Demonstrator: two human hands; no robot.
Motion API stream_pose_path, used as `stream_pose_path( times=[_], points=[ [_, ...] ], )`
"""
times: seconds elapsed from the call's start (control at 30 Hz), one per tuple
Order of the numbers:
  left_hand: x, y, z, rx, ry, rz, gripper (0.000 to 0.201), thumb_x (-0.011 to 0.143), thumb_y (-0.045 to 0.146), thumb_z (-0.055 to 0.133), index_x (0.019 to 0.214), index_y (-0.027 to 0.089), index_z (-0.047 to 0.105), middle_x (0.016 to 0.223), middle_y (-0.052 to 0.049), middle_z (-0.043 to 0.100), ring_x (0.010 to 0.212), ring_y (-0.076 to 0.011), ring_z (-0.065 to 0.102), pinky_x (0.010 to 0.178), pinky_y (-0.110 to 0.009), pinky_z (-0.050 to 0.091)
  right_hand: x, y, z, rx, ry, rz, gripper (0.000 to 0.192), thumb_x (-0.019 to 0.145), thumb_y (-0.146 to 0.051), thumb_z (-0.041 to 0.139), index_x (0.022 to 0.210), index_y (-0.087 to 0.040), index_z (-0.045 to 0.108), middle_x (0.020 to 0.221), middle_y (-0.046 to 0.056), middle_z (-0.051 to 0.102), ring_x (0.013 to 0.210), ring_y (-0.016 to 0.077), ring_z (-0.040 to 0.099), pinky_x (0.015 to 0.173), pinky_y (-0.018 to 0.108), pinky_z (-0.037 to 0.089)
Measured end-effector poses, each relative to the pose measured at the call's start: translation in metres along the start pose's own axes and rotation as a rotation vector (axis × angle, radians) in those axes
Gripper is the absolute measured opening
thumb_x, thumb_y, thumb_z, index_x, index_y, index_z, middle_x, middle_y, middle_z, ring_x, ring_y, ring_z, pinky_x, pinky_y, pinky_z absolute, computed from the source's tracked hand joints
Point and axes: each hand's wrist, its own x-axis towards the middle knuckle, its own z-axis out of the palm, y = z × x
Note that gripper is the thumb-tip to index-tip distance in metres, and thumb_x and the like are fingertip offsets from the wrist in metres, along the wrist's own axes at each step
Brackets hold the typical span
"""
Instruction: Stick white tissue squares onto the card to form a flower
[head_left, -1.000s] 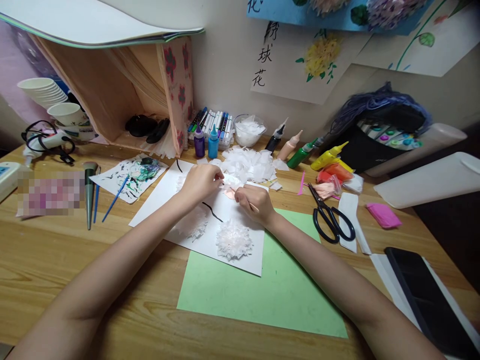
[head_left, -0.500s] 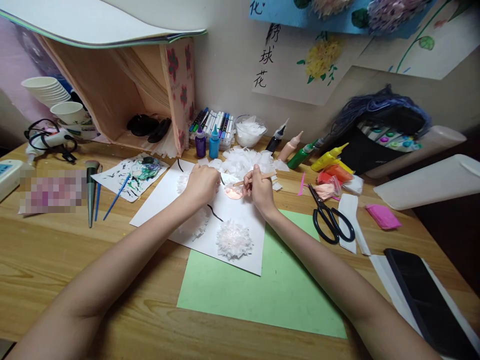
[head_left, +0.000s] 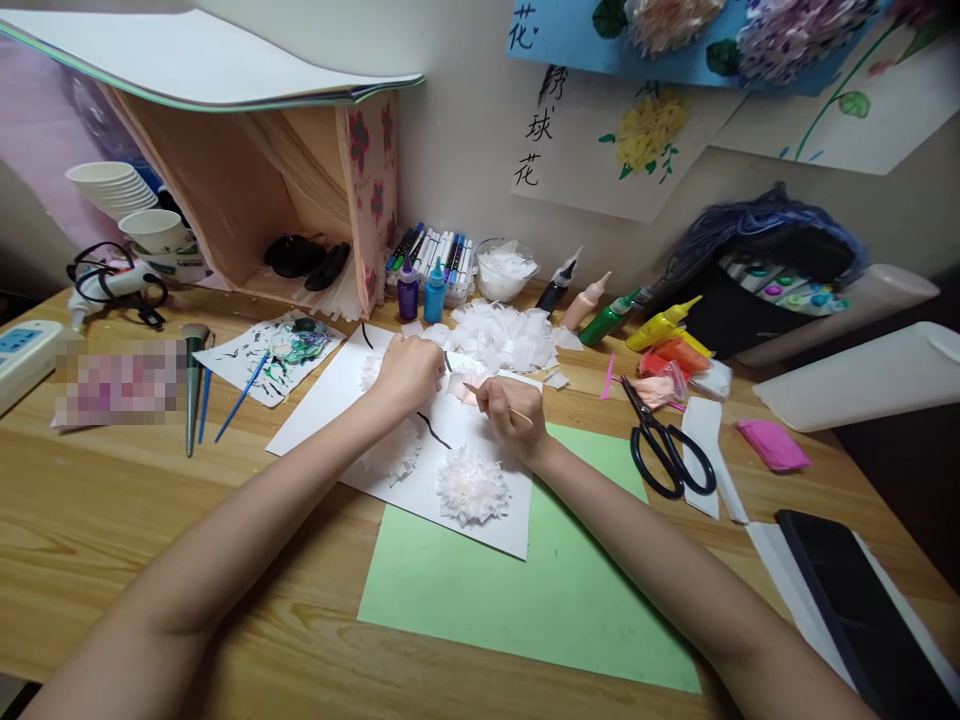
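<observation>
Near the frame's centre, the right hand [head_left: 511,410] is now lying lower on the white sheet [head_left: 330,395] than half a second ago, its grip clamped on a thin wooden stick [head_left: 495,402], tip pointing up-left toward the pink patch [head_left: 459,385]. The left hand [head_left: 407,368] is staying curled, fingers together, pressing the sheet on the tabletop [head_left: 90,500].

Black-handled scissors [head_left: 667,450] lying right of a green paper sheet [head_left: 525,600], stacked white paper cups [head_left: 112,185] far left

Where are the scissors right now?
In the head view, the scissors lie on the table right of the right hand, between the green sheet and a white strip.
</observation>
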Motion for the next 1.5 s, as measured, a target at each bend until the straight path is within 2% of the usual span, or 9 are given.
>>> stream_pose_path(
  times=[0.23, 0.5, 0.67, 0.73, 0.9, 1.0, 1.27, 1.4, 1.5],
  points=[
    [0.0, -0.002, 0.003, 0.002, 0.024, 0.023, 0.016, 0.07, 0.013, 0.054, 0.077, 0.017, 0.068, 0.086, -0.009, 0.069, 0.09, -0.0254, 0.06, 0.078, -0.036, 0.037, 0.003, 0.001, -0.002, -0.013, -0.069, 0.194, 0.051, 0.096, -0.037, 0.02, 0.052, -0.021, 0.041, 0.046, -0.001, 0.046, 0.047, 0.0118, 0.048, 0.055, 0.026, 0.037],
    [0.0, 0.0, 0.002, 0.01, 0.017, 0.025, 0.015, 0.07, 0.012, 0.054, 0.075, 0.017, 0.067, 0.087, -0.01, 0.069, 0.09, -0.0259, 0.059, 0.077, -0.036, 0.037, 0.005, 0.006, 0.0, -0.017, -0.028, 0.242, 0.051, 0.096, -0.041, 0.02, 0.055, -0.022, 0.045, 0.045, -0.001, 0.046, 0.047, 0.0126, 0.049, 0.056, 0.026, 0.038],
    [-0.001, 0.002, 0.0, 0.01, 0.02, 0.028, 0.016, 0.07, 0.01, 0.053, 0.074, 0.015, 0.068, 0.085, -0.011, 0.068, 0.09, -0.0276, 0.059, 0.077, -0.038, 0.037, 0.017, 0.007, 0.0, 0.019, -0.083, 0.274, 0.055, 0.094, -0.047, 0.022, 0.05, -0.022, 0.041, 0.042, -0.002, 0.044, 0.044, 0.0119, 0.047, 0.057, 0.027, 0.037],
    [-0.002, 0.003, -0.001, 0.011, 0.016, 0.024, 0.018, 0.07, 0.01, 0.052, 0.076, 0.015, 0.068, 0.085, -0.011, 0.068, 0.091, -0.0272, 0.059, 0.078, -0.037, 0.037, 0.025, 0.005, 0.0, 0.075, -0.085, 0.354, 0.055, 0.092, -0.051, 0.027, 0.048, -0.021, 0.04, 0.039, -0.003, 0.043, 0.041, 0.0112, 0.046, 0.054, 0.026, 0.037],
    [-0.004, 0.006, -0.002, 0.038, 0.016, 0.024, 0.022, 0.071, 0.009, 0.049, 0.078, 0.015, 0.069, 0.087, -0.012, 0.068, 0.091, -0.0259, 0.058, 0.078, -0.037, 0.036, 0.04, 0.009, 0.004, 0.311, 0.05, 0.739, 0.056, 0.088, -0.059, 0.031, 0.05, -0.02, 0.046, 0.031, -0.003, 0.043, 0.031, 0.0102, 0.045, 0.037, 0.022, 0.033],
    [-0.004, 0.006, -0.002, 0.042, 0.019, 0.03, 0.022, 0.071, 0.009, 0.049, 0.079, 0.015, 0.069, 0.088, -0.013, 0.068, 0.092, -0.0267, 0.058, 0.078, -0.037, 0.036, 0.042, 0.016, 0.003, 0.421, 0.083, 0.845, 0.057, 0.086, -0.059, 0.033, 0.049, -0.018, 0.049, 0.03, -0.002, 0.046, 0.026, 0.0085, 0.041, 0.032, 0.021, 0.03],
    [-0.002, 0.005, -0.002, 0.034, -0.011, 0.012, 0.019, 0.071, 0.011, 0.052, 0.08, 0.014, 0.069, 0.09, -0.012, 0.068, 0.093, -0.0263, 0.058, 0.078, -0.037, 0.035, 0.036, 0.015, -0.004, 0.441, 0.218, 0.785, 0.061, 0.086, -0.06, 0.031, 0.042, -0.019, 0.045, 0.031, -0.003, 0.038, 0.026, 0.0064, 0.035, 0.03, 0.021, 0.024],
    [-0.002, 0.006, -0.003, 0.031, -0.015, 0.01, 0.021, 0.072, 0.01, 0.051, 0.082, 0.014, 0.069, 0.09, -0.012, 0.068, 0.093, -0.0266, 0.058, 0.078, -0.037, 0.035, 0.034, 0.01, -0.006, 0.424, 0.168, 0.706, 0.061, 0.088, -0.058, 0.03, 0.043, -0.019, 0.045, 0.03, -0.004, 0.036, 0.025, 0.0059, 0.031, 0.031, 0.023, 0.021],
    [-0.003, 0.006, -0.003, 0.023, -0.014, 0.009, 0.022, 0.072, 0.009, 0.05, 0.08, 0.014, 0.069, 0.089, -0.012, 0.068, 0.093, -0.0268, 0.058, 0.079, -0.037, 0.035, 0.03, 0.007, -0.004, 0.403, 0.098, 0.655, 0.062, 0.089, -0.058, 0.029, 0.045, -0.019, 0.048, 0.029, -0.004, 0.036, 0.026, 0.0068, 0.033, 0.034, 0.023, 0.026]
  ],
)
